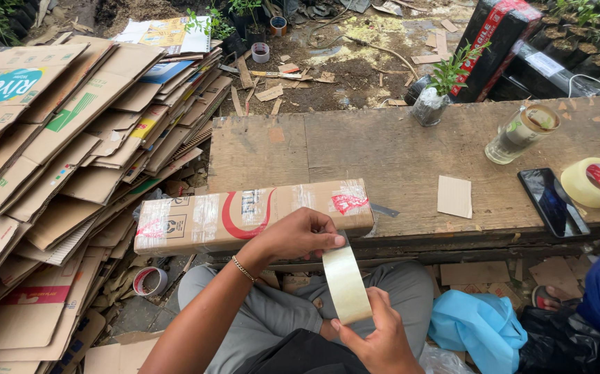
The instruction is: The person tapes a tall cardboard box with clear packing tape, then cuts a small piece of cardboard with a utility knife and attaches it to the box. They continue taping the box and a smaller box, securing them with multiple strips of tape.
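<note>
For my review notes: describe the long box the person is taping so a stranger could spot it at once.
Start at the weathered wooden bench. On its near left edge lies a long, narrow cardboard box, partly wrapped in clear tape, with a red curved mark on its side. The left hand touches it, pulling a tape strip; unlike the flattened cardboard stack beside it, it is assembled.

A black phone (pixel 553 202) is seen lying flat on the wooden table (pixel 397 149), well to the right of the grips, with a roll of tape (pixel 596 182) just beside it. A glass bottle (pixel 521 134) is laid tilted behind the phone, and a small plant in a clear jar (pixel 431 102) is stood farther back. A cardboard square (pixel 454 196) is laid on the table between. Flattened cardboard sheets (pixel 50 173) are stacked far to the left. A blue bag (pixel 479 325) is crumpled on the floor, lower right.
</note>
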